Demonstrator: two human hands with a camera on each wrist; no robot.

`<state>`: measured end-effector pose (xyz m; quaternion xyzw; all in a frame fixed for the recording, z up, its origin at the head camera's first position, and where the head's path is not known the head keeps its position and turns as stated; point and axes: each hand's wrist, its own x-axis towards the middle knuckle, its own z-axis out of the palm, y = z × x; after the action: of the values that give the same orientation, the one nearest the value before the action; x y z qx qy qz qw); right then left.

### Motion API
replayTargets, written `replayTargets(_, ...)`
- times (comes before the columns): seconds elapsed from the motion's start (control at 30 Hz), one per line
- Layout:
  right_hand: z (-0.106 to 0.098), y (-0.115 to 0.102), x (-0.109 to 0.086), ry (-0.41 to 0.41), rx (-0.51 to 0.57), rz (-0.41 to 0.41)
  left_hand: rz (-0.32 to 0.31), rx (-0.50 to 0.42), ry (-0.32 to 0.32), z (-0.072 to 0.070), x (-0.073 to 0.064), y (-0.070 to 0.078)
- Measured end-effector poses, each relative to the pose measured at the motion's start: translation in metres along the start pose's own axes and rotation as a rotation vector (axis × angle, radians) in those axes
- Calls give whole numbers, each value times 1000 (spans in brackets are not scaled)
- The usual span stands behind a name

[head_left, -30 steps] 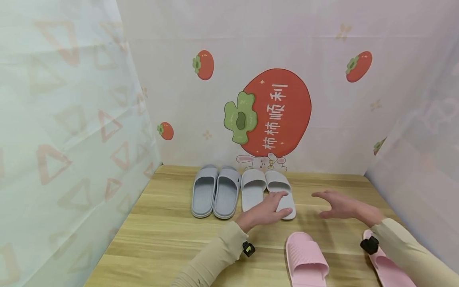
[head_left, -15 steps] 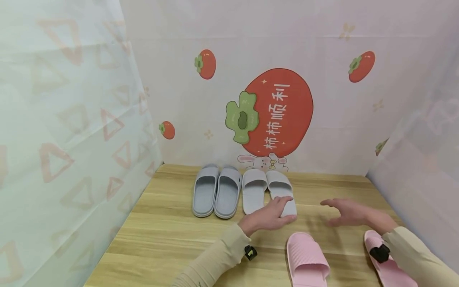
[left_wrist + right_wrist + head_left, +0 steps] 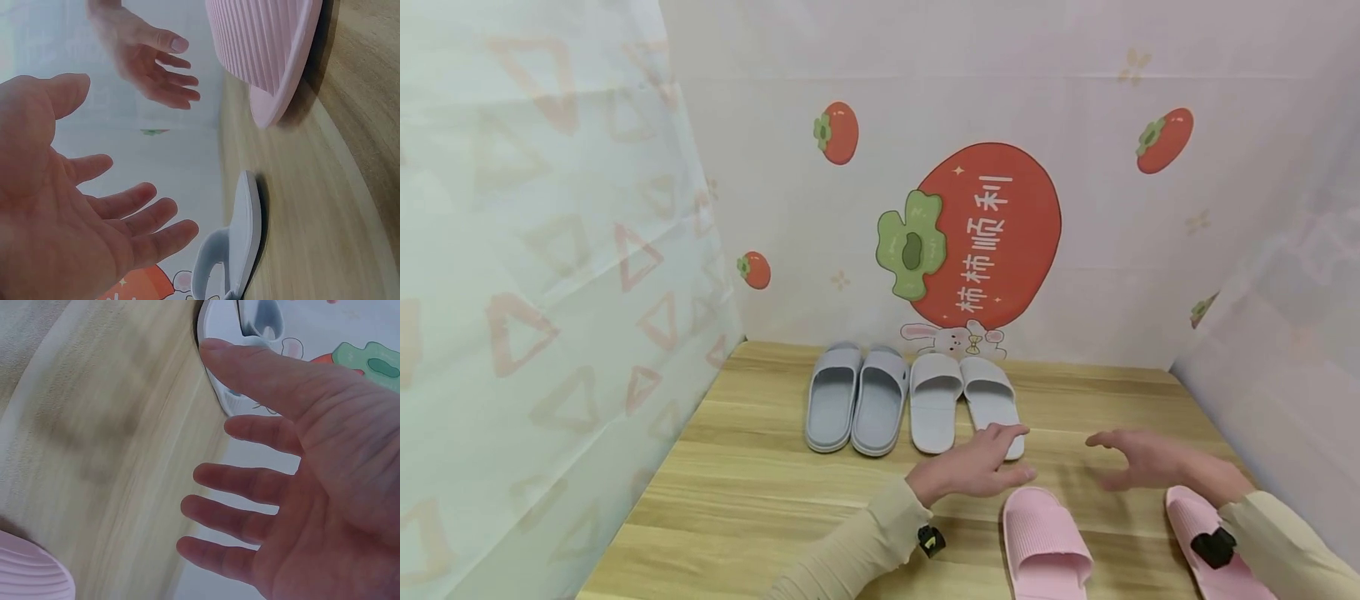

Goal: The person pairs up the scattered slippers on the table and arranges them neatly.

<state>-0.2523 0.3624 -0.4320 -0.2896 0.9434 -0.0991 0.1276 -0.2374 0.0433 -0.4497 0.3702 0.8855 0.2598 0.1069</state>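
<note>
My left hand point(image 3: 973, 465) hovers over the wooden surface with its fingers spread and holds nothing. It is between the right white slipper point(image 3: 992, 400) and the left pink slipper point(image 3: 1047, 537). In the left wrist view its palm point(image 3: 56, 219) shows, with the pink slipper point(image 3: 262, 50) apart from it. My right hand point(image 3: 1150, 460), likewise holding nothing, is in the air just above and left of the right pink slipper point(image 3: 1198, 533), which the sleeve partly covers. The right wrist view shows that hand's relaxed fingers point(image 3: 240, 481).
At the back stand a grey pair, a left slipper point(image 3: 832, 404) and a right slipper point(image 3: 878, 408), beside the left white slipper point(image 3: 934, 408). A printed cloth point(image 3: 790, 208) hangs behind the wooden surface point(image 3: 737, 475) and along both sides.
Both hands have drawn back toward the body, and the right hand has also shifted to the right. The slippers stay in place; the head view has shifted slightly.
</note>
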Motion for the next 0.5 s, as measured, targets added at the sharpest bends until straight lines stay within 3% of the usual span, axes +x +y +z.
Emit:
replayTargets(0.23,-5,-7,-5,-37,82,7,-19,4,-29,4,-4,0)
replayTargets(0.5,1,-5,-14,-66,83,51,-9,-12,-71,8,-6,11)
